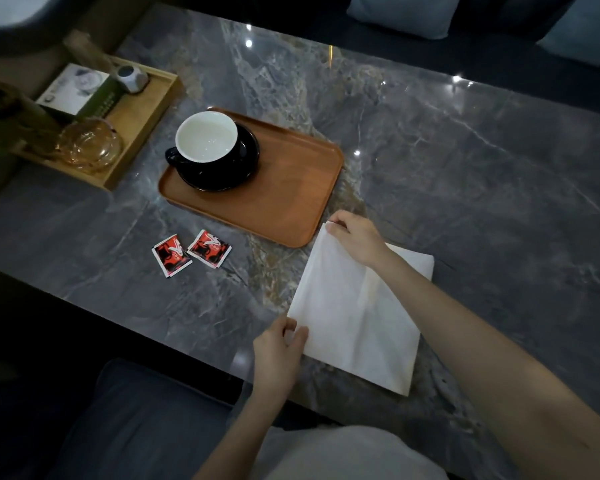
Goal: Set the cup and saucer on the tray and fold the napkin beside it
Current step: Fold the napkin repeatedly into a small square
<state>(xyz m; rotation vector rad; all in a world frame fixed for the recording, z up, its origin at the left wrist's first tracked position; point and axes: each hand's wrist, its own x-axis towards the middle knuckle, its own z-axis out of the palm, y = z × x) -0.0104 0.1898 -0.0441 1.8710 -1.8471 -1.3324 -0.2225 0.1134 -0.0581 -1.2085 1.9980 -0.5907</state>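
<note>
A black cup [207,136] with a white inside stands on a black saucer [222,174] at the left end of the orange-brown tray [284,199]. A white napkin [354,313] lies on the marble table just right of the tray's near corner. My left hand [278,351] pinches the napkin's near left corner. My right hand [355,237] pinches its far left corner, close to the tray's edge. My right forearm crosses over the napkin and hides part of its right side.
Two red sachets [191,252] lie on the table in front of the tray. A wooden box tray [142,129] at the far left holds an amber glass dish [89,145], a box and a small jar. Cushions line the far side.
</note>
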